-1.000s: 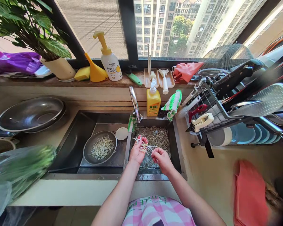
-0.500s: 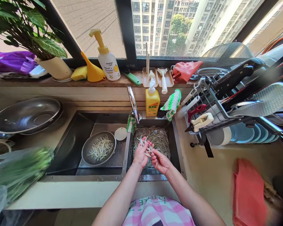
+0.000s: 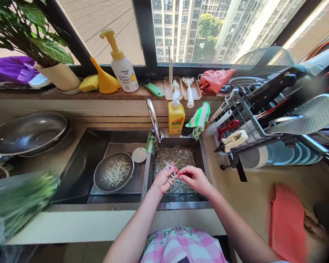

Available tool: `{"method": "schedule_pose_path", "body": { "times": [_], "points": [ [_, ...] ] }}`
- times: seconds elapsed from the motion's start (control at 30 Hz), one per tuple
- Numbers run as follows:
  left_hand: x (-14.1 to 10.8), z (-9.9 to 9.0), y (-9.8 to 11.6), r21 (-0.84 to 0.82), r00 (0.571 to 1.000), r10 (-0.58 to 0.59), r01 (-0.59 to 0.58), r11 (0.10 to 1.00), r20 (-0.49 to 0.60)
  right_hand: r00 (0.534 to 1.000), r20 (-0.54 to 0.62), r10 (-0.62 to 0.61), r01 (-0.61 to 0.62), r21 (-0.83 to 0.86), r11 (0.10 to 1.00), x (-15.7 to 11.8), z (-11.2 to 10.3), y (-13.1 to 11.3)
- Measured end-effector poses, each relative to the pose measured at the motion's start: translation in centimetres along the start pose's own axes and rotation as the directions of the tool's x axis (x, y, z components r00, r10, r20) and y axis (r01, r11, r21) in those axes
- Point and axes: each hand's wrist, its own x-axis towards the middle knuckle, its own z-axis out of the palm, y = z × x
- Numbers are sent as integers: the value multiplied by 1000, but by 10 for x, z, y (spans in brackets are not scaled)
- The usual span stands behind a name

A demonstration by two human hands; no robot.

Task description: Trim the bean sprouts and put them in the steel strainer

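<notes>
White, thin, stringy sprouts (image 3: 170,175) gripped in my left hand (image 3: 162,179). My right hand (image 3: 194,178), fingertips bunched, just beside them; can't tell if pinching any. Below both hands: tangled brownish strands (image 3: 178,155) in dark metal sink basin (image 3: 200,157). Left: round grey pan (image 3: 98,176).

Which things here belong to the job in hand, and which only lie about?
In use:
- bean sprouts in left hand, right hand at them
- sprouts in right basin
- dish of sprouts

Seemingly lying about:
- yellow funnel
- sponge
- potted plant
- purple bag

Head view, facing forward and down, near the sink (image 3: 112,207)
</notes>
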Motion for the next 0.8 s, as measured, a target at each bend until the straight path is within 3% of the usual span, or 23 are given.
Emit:
{"method": "schedule_pose_path", "body": {
  "times": [0.07, 0.13, 0.23, 0.37, 0.53, 0.67, 0.8],
  "points": [
    [0, -1, -1, 60, 999, -33, 30, 998, 36, 985, 71, -158, 170, -204, 964, 10, -1, 2],
    [0, -2, -2, 98, 996, -48, 40, 994, 75, 949, 201, -243, 297, -304, 905, 17, -2, 4],
    [-1, -2, -4, 135, 992, -57, 41, 990, 115, 907, 336, -254, 375, -373, 848, 20, -3, 4],
    [-2, -2, -5, 155, 990, -70, 51, 987, 121, 902, 376, -213, 376, -441, 815, 20, -2, 4],
    [-1, 2, -5, 106, 992, -47, 35, 994, 116, 944, 251, -214, 312, -470, 825, 19, 9, 13],
    [1, 3, -3, 70, 999, -17, 15, 997, 28, 970, 112, -217, 244, -475, 846, 17, 16, 16],
    [4, 3, 3, -45, 996, 56, -59, 997, -67, 975, -120, -187, 132, -364, 922, 11, 17, 12]
  ]
}}
